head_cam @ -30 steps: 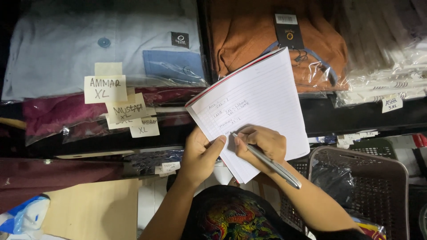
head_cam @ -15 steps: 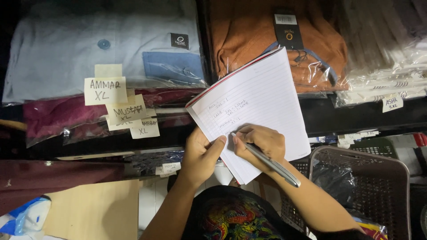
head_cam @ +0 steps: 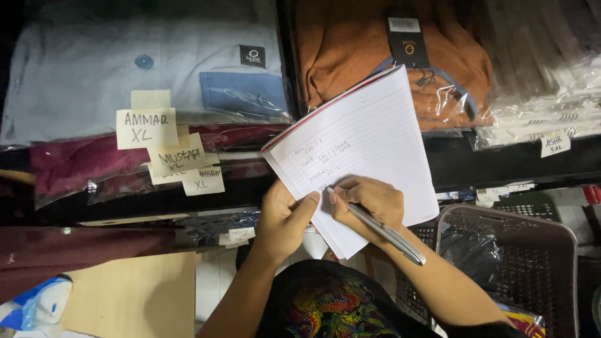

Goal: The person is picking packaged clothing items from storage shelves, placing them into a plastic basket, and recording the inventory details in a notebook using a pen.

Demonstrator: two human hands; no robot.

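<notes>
Left hand (head_cam: pixel 283 220) grips the lower left edge of the white lined paper notebook (head_cam: pixel 360 147) at centre; right hand (head_cam: pixel 369 201) pinches a silver metal pen (head_cam: pixel 382 230), tip on the page at 10 o'clock. A few lines written, most of the page blank.

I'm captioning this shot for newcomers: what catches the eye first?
The white lined notebook at centre, held by the left hand while the right hand puts a silver pen to the page. Behind it, bagged folded shirts fill the shelves: pale blue upper left, orange top centre.
</notes>
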